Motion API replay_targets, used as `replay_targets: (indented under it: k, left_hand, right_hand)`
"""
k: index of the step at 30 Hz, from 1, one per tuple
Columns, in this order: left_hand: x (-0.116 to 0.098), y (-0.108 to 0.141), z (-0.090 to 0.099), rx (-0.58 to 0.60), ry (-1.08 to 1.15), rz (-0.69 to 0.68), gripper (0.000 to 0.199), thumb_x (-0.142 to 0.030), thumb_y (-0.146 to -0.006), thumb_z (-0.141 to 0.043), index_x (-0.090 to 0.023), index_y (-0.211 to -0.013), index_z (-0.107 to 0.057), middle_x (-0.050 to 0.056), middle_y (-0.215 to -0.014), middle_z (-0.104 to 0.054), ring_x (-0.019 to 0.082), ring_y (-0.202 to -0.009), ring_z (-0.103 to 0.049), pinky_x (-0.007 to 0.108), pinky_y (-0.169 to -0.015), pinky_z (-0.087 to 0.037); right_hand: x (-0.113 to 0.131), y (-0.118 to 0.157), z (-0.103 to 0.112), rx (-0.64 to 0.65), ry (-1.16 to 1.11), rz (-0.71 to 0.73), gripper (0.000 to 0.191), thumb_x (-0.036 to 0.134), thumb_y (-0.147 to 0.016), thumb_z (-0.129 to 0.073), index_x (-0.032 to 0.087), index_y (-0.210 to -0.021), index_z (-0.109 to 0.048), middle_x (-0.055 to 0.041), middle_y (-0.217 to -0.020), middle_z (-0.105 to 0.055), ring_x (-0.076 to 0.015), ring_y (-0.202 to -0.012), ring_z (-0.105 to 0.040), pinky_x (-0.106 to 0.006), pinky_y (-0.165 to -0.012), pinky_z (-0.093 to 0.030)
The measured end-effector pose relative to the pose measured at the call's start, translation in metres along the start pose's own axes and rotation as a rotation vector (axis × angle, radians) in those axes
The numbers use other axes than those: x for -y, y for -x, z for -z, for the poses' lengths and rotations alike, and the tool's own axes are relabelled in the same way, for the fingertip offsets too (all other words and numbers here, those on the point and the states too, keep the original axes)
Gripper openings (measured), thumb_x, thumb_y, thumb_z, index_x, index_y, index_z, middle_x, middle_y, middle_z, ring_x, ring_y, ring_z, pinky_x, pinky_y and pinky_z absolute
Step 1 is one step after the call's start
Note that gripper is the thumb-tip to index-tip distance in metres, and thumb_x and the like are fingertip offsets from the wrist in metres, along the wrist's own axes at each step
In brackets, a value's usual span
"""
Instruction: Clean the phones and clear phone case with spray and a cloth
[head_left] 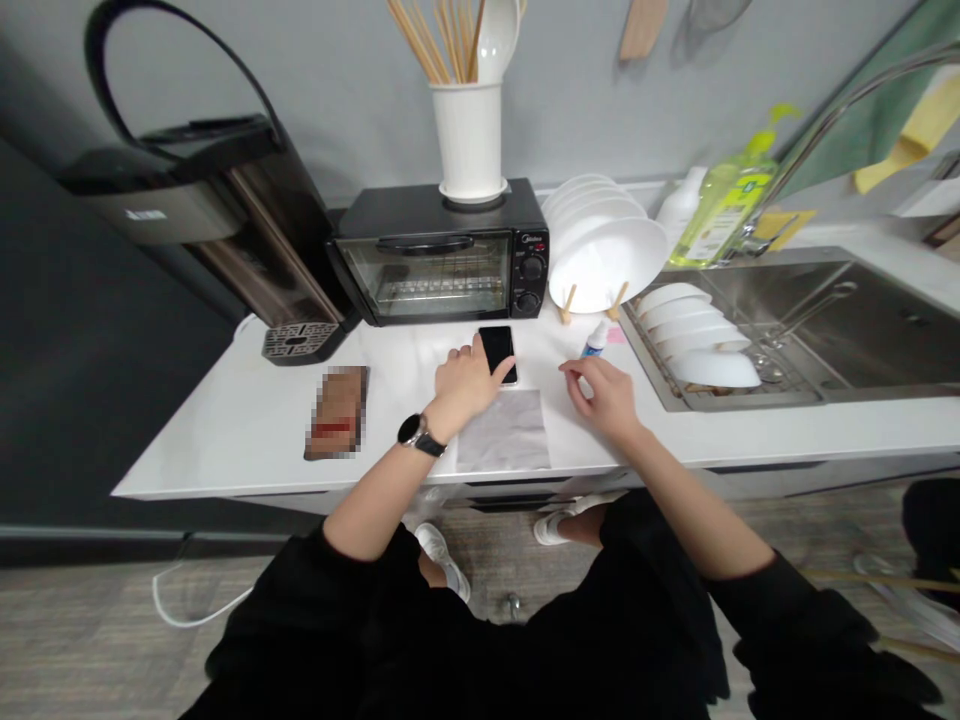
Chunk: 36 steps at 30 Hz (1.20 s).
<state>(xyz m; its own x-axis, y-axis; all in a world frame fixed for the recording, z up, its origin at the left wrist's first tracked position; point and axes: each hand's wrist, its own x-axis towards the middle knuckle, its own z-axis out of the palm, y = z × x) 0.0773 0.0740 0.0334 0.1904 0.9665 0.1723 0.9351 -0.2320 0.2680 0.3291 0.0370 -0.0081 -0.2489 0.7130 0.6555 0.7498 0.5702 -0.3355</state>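
Left hand [465, 384], spread loosely, touched the phone [496, 348]; right of the phone, the curled right hand [606, 398], hold unclear, risked toppling the bottle [596, 341] by brushing it.

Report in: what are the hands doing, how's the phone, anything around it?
Left hand partly over phone. Right hand by small bottle, grip unclear. Phone lying flat, dark side up. Gray cloth on its near side.
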Motion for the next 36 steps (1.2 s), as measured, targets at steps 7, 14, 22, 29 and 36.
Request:
replay_targets:
  k: [7, 14, 22, 29, 36]
  left_hand:
    - [-0.028, -0.036, -0.008, 0.165, -0.196, 0.041, 0.101, -0.059, -0.093, -0.067, -0.002, -0.166, -0.026, 0.034, -0.125, -0.071, 0.048, -0.123, -0.064, 0.061, -0.099, -0.051]
    - [0.042, -0.050, 0.010, 0.277, -0.123, -0.263, 0.111, -0.034, -0.077, -0.074, -0.009, -0.170, -0.018, 0.029, -0.140, -0.064, 0.044, -0.127, -0.065, 0.053, -0.102, -0.053]
    - [0.064, -0.038, 0.003, 0.017, 0.111, -0.337, 0.090, -0.035, -0.083, -0.072, -0.024, -0.163, -0.031, 0.013, -0.157, -0.056, 0.035, -0.136, -0.063, 0.047, -0.109, -0.054]
    - [0.055, -0.042, 0.004, 0.000, 0.017, -0.482, 0.081, -0.031, -0.086, -0.070, -0.028, -0.161, -0.039, 0.011, -0.137, -0.063, 0.033, -0.120, -0.066, 0.048, -0.106, -0.051]
    - [0.050, -0.039, 0.007, -0.030, -0.015, -0.466, 0.084, -0.035, -0.084, -0.071, -0.028, -0.162, -0.040, 0.008, -0.128, -0.066, 0.030, -0.116, -0.068, 0.040, -0.096, -0.056]
  right_hand:
    - [0.005, -0.039, -0.035, 0.207, -0.021, 0.011, 0.027, 0.024, -0.102, -0.049, 0.021, -0.113, -0.074, -0.0082, -0.097, -0.081, -0.0211, -0.078, -0.071, -0.031, -0.075, -0.048]
    - [-0.001, -0.064, -0.054, 0.187, -0.087, -0.068, 0.027, 0.029, -0.104, -0.048, 0.023, -0.113, -0.072, -0.0044, -0.087, -0.078, -0.0194, -0.071, -0.068, -0.030, -0.071, -0.045]
    - [-0.009, -0.061, -0.069, 0.164, -0.432, -0.369, 0.049, 0.064, -0.101, -0.054, 0.021, -0.122, -0.065, -0.0056, -0.094, -0.075, -0.0190, -0.074, -0.067, -0.033, -0.073, -0.055]
    - [-0.006, -0.069, -0.073, 0.381, -1.017, -0.412, 0.056, 0.067, -0.089, -0.074, 0.023, -0.123, -0.072, -0.0039, -0.105, -0.078, -0.0193, -0.095, -0.071, -0.032, -0.085, -0.061]
    - [-0.009, -0.068, -0.063, 0.429, -1.187, -0.442, 0.056, 0.061, -0.084, -0.083, 0.024, -0.126, -0.077, -0.0025, -0.104, -0.082, -0.0193, -0.096, -0.074, -0.035, -0.095, -0.061]
